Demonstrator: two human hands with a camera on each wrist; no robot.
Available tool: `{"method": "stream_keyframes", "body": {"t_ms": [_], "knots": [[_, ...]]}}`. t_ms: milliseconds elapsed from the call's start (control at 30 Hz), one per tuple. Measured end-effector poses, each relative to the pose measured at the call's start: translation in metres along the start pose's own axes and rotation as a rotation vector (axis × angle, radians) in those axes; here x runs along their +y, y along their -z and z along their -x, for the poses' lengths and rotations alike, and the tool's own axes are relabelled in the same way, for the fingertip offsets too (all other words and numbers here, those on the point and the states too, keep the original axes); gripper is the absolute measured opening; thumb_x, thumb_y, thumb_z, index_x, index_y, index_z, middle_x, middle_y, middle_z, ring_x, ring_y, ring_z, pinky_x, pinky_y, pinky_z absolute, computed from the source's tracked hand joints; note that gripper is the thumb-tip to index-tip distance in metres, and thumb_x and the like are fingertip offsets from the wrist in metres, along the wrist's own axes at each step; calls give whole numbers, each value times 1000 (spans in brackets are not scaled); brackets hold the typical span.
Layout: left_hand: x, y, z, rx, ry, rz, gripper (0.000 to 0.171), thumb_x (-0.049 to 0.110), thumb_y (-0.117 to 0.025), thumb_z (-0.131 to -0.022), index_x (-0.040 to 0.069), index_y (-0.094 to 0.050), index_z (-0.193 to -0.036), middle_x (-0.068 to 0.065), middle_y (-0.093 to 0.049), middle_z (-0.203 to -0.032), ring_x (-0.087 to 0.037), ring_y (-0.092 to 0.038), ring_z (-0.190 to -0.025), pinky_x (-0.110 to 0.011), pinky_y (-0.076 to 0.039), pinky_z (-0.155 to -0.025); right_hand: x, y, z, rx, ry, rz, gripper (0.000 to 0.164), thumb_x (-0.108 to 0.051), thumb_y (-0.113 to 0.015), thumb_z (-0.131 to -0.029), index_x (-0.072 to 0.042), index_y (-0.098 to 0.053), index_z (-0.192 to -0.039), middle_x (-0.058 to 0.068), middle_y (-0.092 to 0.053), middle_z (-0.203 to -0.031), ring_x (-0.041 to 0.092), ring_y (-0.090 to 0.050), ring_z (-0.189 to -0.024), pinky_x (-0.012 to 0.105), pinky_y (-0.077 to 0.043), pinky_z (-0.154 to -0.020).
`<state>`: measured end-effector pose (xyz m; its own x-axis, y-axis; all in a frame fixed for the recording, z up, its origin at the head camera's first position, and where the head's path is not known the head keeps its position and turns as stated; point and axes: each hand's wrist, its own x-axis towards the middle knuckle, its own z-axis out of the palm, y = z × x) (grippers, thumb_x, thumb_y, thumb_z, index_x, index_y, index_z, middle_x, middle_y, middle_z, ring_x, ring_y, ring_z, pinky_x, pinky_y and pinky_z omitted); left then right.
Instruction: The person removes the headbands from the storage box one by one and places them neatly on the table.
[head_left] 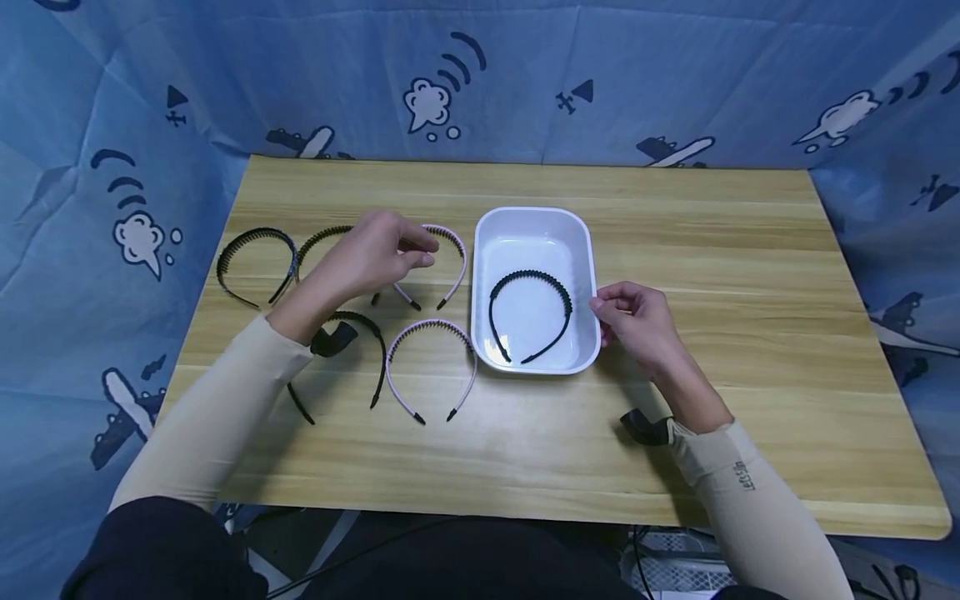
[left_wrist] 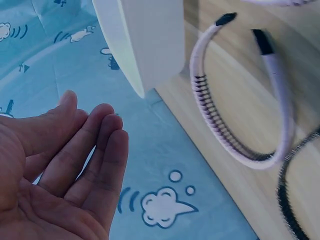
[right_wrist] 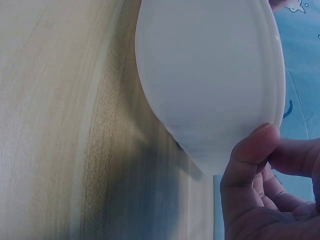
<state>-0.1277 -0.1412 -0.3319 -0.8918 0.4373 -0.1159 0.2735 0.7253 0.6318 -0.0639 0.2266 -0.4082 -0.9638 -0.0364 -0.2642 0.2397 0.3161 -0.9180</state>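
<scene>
My right hand (head_left: 637, 321) pinches the right rim of a white plastic tray (head_left: 532, 225) between thumb and fingers, seen close up in the right wrist view. A black headband (head_left: 531, 273) with a toothed band lies in the tray. My left hand (head_left: 378, 254) hovers over the headbands left of the tray, its fingers relaxed and holding nothing. Nearest to it is a lilac headband (head_left: 461, 254) at the back, partly covered by the hand; in the left wrist view a lilac headband (left_wrist: 200, 95) lies right of the fingers.
Another lilac headband (head_left: 431, 323) lies in front, by the tray's corner. Black headbands (head_left: 258, 233) lie farther left, one (head_left: 378, 350) partly behind the left forearm. The wooden table (head_left: 750, 333) meets a blue printed cloth (head_left: 525, 83) behind it.
</scene>
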Motion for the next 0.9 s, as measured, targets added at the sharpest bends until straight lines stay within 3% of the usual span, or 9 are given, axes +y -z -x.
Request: {"method": "stream_keyframes", "body": {"t_ms": [533,900], "knots": [[36,-15,-37,-42,-166,40,21,8,-72,-99,2,-80,-118,-14,-79,-122,-25,-75,-114,-40,-57,-103,0,0,2,5,-6,-20,25,-8,-64,-104,11,-59,-119,-3,-68,-79,8,-60,-60,24,-57,-56],[59,-39,-66,-105,-187,57,21,10,-72,-99,2,-80,-117,-12,-79,-119,-22,-75,-113,-34,-59,-100,-2,1,3,6,-8,-14,28,-10,-64,-104,12,-59,-121,-2,-69,-80,8,-60,-60,23,-57,-56]]}}
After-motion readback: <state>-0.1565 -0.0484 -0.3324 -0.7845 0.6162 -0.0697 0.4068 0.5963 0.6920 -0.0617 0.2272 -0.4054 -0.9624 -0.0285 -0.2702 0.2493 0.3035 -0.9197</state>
